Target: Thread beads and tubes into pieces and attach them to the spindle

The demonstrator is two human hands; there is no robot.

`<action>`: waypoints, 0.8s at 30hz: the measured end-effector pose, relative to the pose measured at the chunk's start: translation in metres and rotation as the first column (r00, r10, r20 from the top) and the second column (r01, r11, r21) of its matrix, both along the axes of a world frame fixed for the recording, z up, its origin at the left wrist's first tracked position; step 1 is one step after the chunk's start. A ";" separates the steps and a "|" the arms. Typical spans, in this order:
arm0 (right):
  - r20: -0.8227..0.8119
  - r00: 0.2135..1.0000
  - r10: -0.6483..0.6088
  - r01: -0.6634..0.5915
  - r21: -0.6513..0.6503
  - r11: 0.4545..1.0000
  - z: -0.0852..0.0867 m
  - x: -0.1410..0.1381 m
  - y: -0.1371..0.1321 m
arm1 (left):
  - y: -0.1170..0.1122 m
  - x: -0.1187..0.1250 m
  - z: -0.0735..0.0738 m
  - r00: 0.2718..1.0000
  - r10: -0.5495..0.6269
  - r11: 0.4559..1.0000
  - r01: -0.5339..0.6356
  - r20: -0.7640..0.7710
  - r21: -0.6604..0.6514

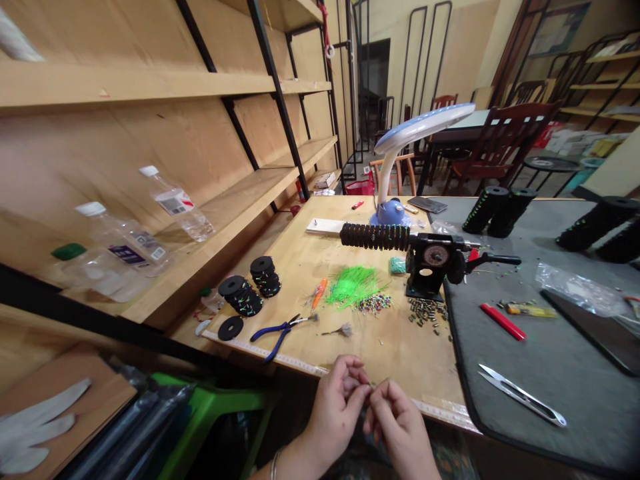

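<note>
My left hand [339, 400] and my right hand [397, 417] meet at the near edge of the wooden table [385, 353], fingertips pinched together on something too small to make out. Beyond them lie a pile of green strands [351, 285], small coloured beads [374, 304], a heap of tiny dark metal pieces [427, 311], a small feathery tuft [341, 330] and blue-handled pliers [277, 331]. A black hand-crank winder [431, 261] with a ribbed spool [375, 236] stands behind the beads.
Stacks of black discs [249, 288] sit at the table's left. A grey mat [540, 347] on the right carries thread snips [523, 395], a red pen [503, 322] and black rolls [497, 210]. A desk lamp [405, 160] stands at the back. Plastic bottles [150, 230] lie on wooden shelving at left.
</note>
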State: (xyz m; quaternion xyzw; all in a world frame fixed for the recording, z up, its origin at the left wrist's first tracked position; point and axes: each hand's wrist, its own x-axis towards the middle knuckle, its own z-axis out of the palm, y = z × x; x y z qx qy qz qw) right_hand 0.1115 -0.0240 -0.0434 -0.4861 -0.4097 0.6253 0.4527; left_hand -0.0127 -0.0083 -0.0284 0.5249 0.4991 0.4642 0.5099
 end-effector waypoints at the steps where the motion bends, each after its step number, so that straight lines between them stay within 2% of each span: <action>1: 0.003 1.000 -0.006 0.006 -0.003 1.000 0.001 0.000 0.000 | 0.000 0.000 0.000 1.000 0.000 1.000 0.000 -0.008 0.005; 4: 0.008 1.000 -0.008 0.008 -0.012 1.000 0.003 0.001 0.001 | 0.001 0.000 0.002 1.000 0.003 1.000 -0.003 0.006 -0.005; 10: -0.002 1.000 -0.019 0.019 -0.017 1.000 0.002 0.002 0.000 | 0.002 0.002 0.002 0.991 -0.002 0.997 0.013 0.136 -0.081; 14: -0.013 1.000 -0.025 0.025 -0.024 0.999 0.000 0.002 0.000 | 0.002 0.003 0.003 0.989 -0.004 0.996 0.017 0.149 -0.088; 24: 0.042 0.999 -0.010 0.010 -0.001 1.000 0.004 0.002 0.002 | -0.001 -0.001 -0.001 0.996 0.001 0.997 0.005 -0.089 0.071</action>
